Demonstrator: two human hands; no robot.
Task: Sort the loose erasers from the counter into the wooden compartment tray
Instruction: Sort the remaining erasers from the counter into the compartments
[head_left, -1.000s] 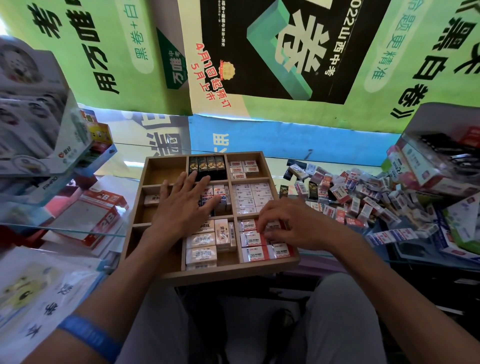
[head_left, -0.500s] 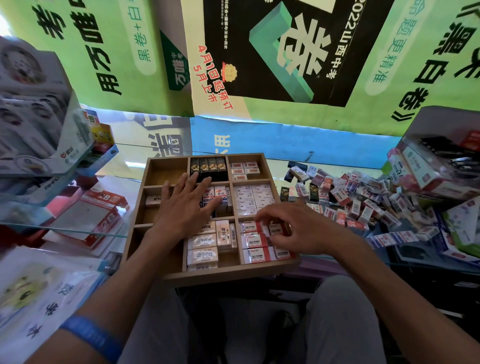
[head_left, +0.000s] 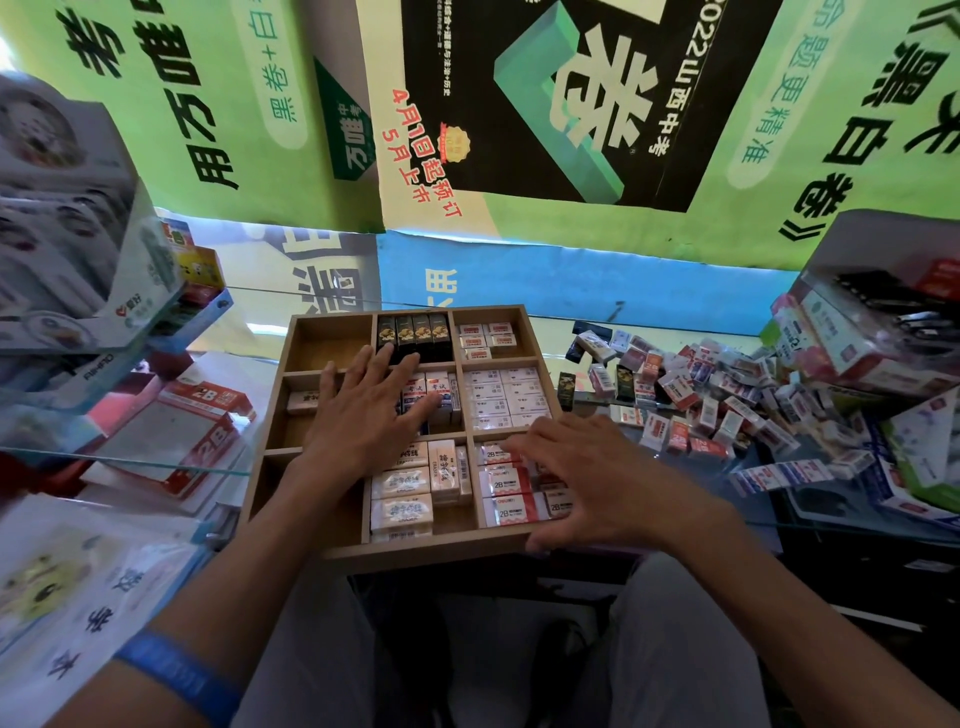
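Head view: wooden tray (head_left: 415, 552) mostly filled, left hand (head_left: 363, 421) flat and released on it, right hand (head_left: 587, 483) loosely pressing 2B erasers (head_left: 506, 486), big loose pile (head_left: 727, 395) left on table (head_left: 769, 512).

Large green posters (head_left: 218, 104) with black Chinese characters fill the top of the frame, with a black and green poster (head_left: 561, 98) at top centre. Below them runs a blue banner (head_left: 571, 286). At the left edge, clear plastic packs (head_left: 67, 249) are stacked above red and white 2B boxes (head_left: 187, 431). At lower left lie white printed sheets (head_left: 67, 587). At the right edge sit more boxed stationery packs (head_left: 857, 338).
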